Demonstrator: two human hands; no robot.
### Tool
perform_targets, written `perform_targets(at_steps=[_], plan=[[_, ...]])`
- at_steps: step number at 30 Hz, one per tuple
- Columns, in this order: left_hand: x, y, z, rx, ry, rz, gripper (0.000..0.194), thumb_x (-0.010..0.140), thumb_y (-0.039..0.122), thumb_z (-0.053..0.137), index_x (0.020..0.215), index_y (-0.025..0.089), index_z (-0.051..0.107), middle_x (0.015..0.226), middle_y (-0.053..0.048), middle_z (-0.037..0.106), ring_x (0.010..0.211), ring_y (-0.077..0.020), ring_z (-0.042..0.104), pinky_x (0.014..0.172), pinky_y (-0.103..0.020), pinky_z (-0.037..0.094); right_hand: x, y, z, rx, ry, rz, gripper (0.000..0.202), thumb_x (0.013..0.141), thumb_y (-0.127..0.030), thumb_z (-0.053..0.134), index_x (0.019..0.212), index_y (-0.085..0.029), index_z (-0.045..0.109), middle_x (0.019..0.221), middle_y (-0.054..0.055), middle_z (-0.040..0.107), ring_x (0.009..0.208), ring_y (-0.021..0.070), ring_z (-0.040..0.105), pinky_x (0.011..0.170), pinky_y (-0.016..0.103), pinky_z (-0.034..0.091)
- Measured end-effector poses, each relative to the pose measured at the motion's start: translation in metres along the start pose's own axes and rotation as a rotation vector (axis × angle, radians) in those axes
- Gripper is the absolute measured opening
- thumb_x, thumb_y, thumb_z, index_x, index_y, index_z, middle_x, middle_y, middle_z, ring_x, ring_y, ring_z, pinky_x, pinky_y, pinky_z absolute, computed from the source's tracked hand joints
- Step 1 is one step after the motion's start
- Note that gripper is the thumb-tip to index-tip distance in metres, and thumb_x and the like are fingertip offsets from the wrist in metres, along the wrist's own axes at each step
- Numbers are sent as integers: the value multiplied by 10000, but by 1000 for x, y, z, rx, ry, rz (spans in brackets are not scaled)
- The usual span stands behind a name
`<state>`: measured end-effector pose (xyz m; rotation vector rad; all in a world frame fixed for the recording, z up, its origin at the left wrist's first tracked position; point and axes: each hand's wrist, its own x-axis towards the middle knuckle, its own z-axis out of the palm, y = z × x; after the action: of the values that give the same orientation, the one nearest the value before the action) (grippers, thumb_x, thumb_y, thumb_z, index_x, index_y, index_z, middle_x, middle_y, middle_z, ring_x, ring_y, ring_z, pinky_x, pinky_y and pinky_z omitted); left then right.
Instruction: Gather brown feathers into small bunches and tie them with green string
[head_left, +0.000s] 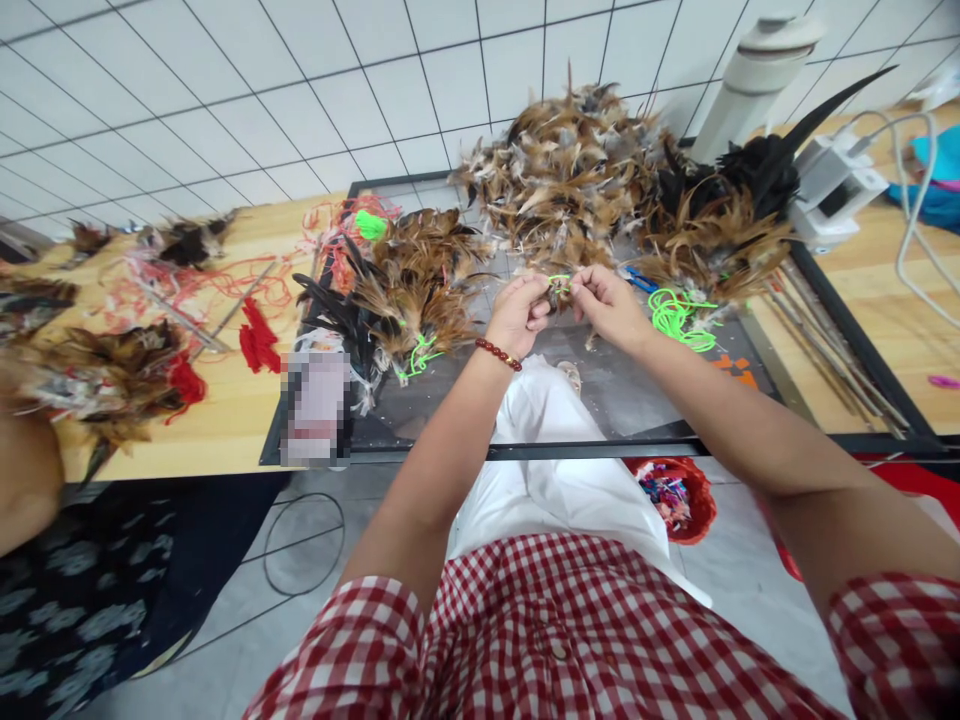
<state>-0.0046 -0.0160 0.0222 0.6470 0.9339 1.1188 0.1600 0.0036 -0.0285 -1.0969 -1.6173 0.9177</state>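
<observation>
Above the black-framed tray (645, 432), both hands meet in the middle. My left hand (520, 312), with a beaded bracelet at its wrist, is closed around a small brown feather bunch (556, 298). A bright green cord (559, 279) crosses this bunch between the hands. My right hand (604, 302) is closed in a pinch at the cord's right side; its fingertips partly hide the cord. Behind the hands rises a big heap of brown feathers (566, 175). Loose green cord (681, 318) lies right of my right hand, beside a small blue item (640, 279).
Feather bunches (420, 270) lie left, near red cord (259, 337). Black feathers (750, 180), a pale bottle (754, 85) and a white charger (838, 185) stand back right. Thin sticks (832, 345) lie right. A red basket (701, 500) sits below. Another person's arm (26, 475) is far left.
</observation>
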Motion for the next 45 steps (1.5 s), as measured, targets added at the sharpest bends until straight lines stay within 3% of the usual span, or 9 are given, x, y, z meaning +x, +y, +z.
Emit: perform_targets(at_steps=[4,8,12,17,23,30,35,39,45], plan=[[0,0,-1,-42,-5,-6,238,813,182,758,800,213,523,608,91,492,432,-11,316,396,-183,165,-1,-1,1,25,-11,-1,355,889,-597,683,842,-267,563,561,-56,595,531,143,515,609,319,396],[-1,1,-2,-60,-34,-11,187,811,170,779,870,205,605,727,53,667,457,-7,369,405,-179,208,-1,0,1,38,0,11,362,880,-607,689,864,-262,578,568,-52,594,521,144,523,591,319,398],[-2,4,-2,4,-54,-35,172,801,60,760,908,171,683,718,39,697,469,-2,423,415,-157,253,1,2,0,88,17,13,485,840,-725,710,851,-259,574,603,-43,587,521,137,535,565,313,403],[-11,9,2,46,-80,-31,131,872,52,690,831,162,632,695,56,656,498,-13,531,435,-144,326,3,0,0,145,85,-7,641,733,-875,710,848,-254,599,671,-26,593,540,129,525,536,302,414],[-13,8,9,85,-14,-55,180,992,71,538,847,165,591,631,57,644,446,-31,537,418,-159,327,1,-5,-3,68,108,-96,516,831,-751,720,839,-244,625,692,-17,565,609,134,509,577,300,425],[-7,-2,10,283,99,43,151,929,37,628,814,133,646,597,57,648,432,-25,544,404,-165,319,-3,-6,-2,-150,121,-355,406,928,-623,666,828,-229,687,947,72,673,871,200,615,742,359,518],[-8,-5,11,462,28,98,196,878,-23,638,751,121,675,584,52,623,487,-40,590,420,-173,354,-2,-4,-5,-182,102,-348,416,929,-636,670,852,-233,735,986,82,669,878,207,613,771,383,539],[-5,-6,9,421,78,128,255,901,20,653,677,137,619,576,52,602,452,-23,531,399,-175,287,1,2,-6,-88,92,-312,482,903,-712,668,867,-237,742,959,76,686,941,223,648,859,403,552],[-3,-6,8,331,116,137,240,959,92,621,727,152,609,609,58,594,425,-17,509,386,-177,241,2,6,-3,-11,27,-161,600,776,-808,735,959,-237,732,964,57,704,769,175,615,693,337,509]])
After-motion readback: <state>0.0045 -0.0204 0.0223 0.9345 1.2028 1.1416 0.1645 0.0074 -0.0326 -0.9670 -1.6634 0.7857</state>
